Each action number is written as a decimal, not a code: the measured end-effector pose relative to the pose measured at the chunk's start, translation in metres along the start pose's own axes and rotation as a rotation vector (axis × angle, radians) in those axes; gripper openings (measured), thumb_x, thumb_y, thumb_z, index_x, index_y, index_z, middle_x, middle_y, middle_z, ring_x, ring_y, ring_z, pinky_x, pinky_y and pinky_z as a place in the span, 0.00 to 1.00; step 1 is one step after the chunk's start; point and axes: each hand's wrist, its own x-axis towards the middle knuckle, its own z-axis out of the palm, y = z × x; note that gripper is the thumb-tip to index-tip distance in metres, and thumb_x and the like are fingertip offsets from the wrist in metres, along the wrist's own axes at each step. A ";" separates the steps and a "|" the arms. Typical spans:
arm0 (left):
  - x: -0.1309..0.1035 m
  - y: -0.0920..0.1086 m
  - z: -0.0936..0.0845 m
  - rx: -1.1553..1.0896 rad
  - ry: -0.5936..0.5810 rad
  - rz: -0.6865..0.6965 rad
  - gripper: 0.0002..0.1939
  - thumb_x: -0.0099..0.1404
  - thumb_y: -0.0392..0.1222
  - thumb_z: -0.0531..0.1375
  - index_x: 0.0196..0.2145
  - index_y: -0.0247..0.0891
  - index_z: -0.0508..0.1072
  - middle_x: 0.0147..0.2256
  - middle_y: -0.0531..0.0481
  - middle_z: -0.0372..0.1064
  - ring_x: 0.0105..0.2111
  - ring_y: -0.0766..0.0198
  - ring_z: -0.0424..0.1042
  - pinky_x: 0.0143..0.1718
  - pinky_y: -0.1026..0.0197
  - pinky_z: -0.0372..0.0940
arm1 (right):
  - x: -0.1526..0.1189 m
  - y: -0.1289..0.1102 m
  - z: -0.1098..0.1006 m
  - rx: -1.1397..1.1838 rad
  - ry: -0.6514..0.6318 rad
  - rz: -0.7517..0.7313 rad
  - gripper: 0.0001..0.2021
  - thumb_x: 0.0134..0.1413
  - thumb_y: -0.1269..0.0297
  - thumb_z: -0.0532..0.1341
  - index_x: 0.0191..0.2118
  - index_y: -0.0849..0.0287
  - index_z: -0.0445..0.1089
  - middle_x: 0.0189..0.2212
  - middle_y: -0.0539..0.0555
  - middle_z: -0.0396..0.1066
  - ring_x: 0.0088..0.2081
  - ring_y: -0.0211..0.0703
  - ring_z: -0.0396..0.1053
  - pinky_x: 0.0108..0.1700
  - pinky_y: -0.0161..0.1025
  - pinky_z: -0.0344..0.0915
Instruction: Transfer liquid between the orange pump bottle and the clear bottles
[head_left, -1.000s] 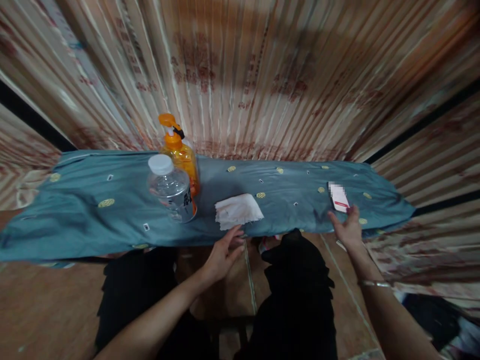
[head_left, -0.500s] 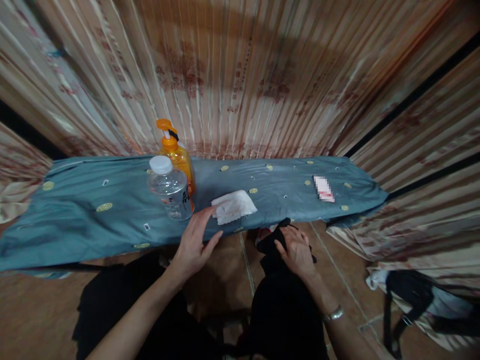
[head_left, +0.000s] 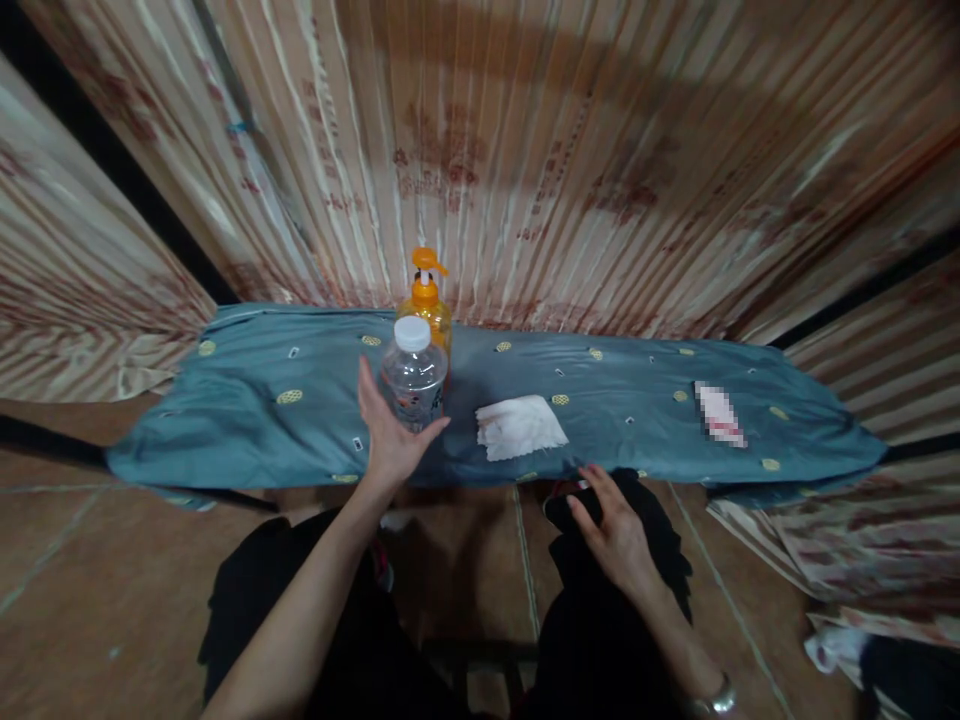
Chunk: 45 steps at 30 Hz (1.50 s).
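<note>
A clear plastic bottle [head_left: 414,376] with a white cap stands upright on the cloth-covered bench. My left hand [head_left: 391,440] is at its near side, thumb and fingers spread on either side of its lower part; whether the skin touches the plastic I cannot tell. Close behind the bottle is an orange pump bottle [head_left: 425,294], partly hidden by it. To the right lies a white folded cloth or tissue [head_left: 523,428]. Above my right knee, by the bench's front edge, my right hand [head_left: 619,535] holds nothing, its fingers apart.
Blue-green patterned fabric [head_left: 630,385] covers the narrow bench. A small pixelated pink-and-white item [head_left: 720,415] lies at its right. Pleated curtains [head_left: 525,150] hang behind, with dark metal bars [head_left: 135,180] at the sides. A dark bag [head_left: 911,675] is on the lower right.
My left hand has gone from beside the white cloth to the clear bottle, fingers spreading wider. My right hand's fingers have straightened somewhat over the knee. The view has turned left.
</note>
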 end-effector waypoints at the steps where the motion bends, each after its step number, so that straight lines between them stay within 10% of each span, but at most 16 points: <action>1: -0.002 -0.009 0.002 -0.002 -0.011 -0.036 0.78 0.40 0.58 0.82 0.76 0.33 0.43 0.77 0.23 0.39 0.79 0.33 0.37 0.77 0.36 0.33 | 0.009 -0.018 0.000 0.066 -0.043 -0.011 0.27 0.70 0.42 0.55 0.60 0.57 0.74 0.63 0.66 0.74 0.63 0.61 0.74 0.62 0.60 0.73; 6: -0.004 -0.039 0.012 -0.030 -0.074 -0.180 0.73 0.43 0.49 0.81 0.75 0.38 0.43 0.74 0.27 0.54 0.73 0.38 0.60 0.73 0.40 0.56 | 0.092 -0.131 -0.015 0.229 -0.167 -0.271 0.23 0.72 0.51 0.57 0.65 0.56 0.70 0.65 0.64 0.72 0.51 0.52 0.81 0.55 0.50 0.78; 15: 0.008 -0.049 0.018 -0.041 -0.101 -0.287 0.50 0.44 0.46 0.78 0.62 0.41 0.64 0.53 0.42 0.79 0.53 0.44 0.80 0.59 0.41 0.71 | 0.212 -0.277 -0.014 -0.498 -0.207 -0.703 0.32 0.79 0.46 0.41 0.64 0.69 0.67 0.49 0.70 0.78 0.55 0.60 0.75 0.56 0.51 0.71; 25: 0.016 -0.037 0.011 0.043 -0.120 -0.341 0.26 0.58 0.47 0.74 0.50 0.38 0.73 0.44 0.46 0.77 0.42 0.53 0.78 0.47 0.46 0.75 | 0.216 -0.292 -0.018 -0.635 -0.348 -0.809 0.28 0.79 0.48 0.43 0.58 0.64 0.71 0.50 0.67 0.78 0.53 0.57 0.72 0.53 0.47 0.66; 40: 0.018 -0.039 0.012 -0.021 -0.152 -0.357 0.41 0.39 0.44 0.79 0.51 0.41 0.70 0.39 0.51 0.80 0.41 0.48 0.81 0.47 0.47 0.76 | 0.225 -0.294 -0.016 -0.601 -0.421 -0.842 0.24 0.79 0.57 0.48 0.55 0.69 0.76 0.50 0.69 0.80 0.53 0.57 0.76 0.55 0.46 0.67; 45: 0.015 -0.042 0.012 -0.009 -0.185 -0.348 0.23 0.64 0.47 0.72 0.53 0.37 0.73 0.46 0.46 0.78 0.42 0.55 0.79 0.47 0.47 0.77 | 0.226 -0.294 -0.017 -0.609 -0.412 -0.903 0.25 0.80 0.57 0.48 0.50 0.73 0.77 0.46 0.71 0.80 0.51 0.59 0.77 0.53 0.47 0.67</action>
